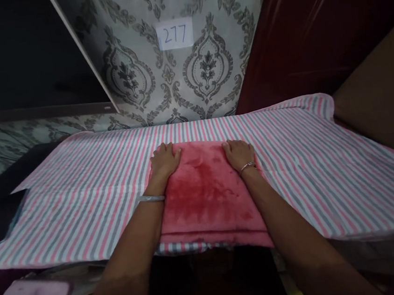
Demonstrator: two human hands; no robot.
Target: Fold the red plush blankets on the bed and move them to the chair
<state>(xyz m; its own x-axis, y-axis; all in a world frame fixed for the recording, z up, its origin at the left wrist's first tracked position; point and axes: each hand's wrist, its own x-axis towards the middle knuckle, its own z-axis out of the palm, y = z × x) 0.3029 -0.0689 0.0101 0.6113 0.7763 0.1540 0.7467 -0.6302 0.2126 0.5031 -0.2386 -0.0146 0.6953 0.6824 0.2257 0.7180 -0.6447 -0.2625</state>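
A folded pink plush cloth [201,189] lies near the middle of the striped cover, its front edge at the table's front. Darker red patches mark its nap. My left hand [165,161] rests on the far left corner, thumb apart and fingers reaching over the side. On the far right corner lies my right hand [239,154], fingers spread out and thumb on the fabric. Both palms face down, and neither hand visibly pinches the cloth. My left wrist wears a pale bangle [151,198], my right a thin bracelet [247,166].
A striped sheet [82,197] covers the table. Behind it is a patterned wall with a paper [175,34] reading 277. A dark screen [28,52] hangs at left; a dark flat object [5,217] lies on the left end. A dark red panel [298,38] stands at right.
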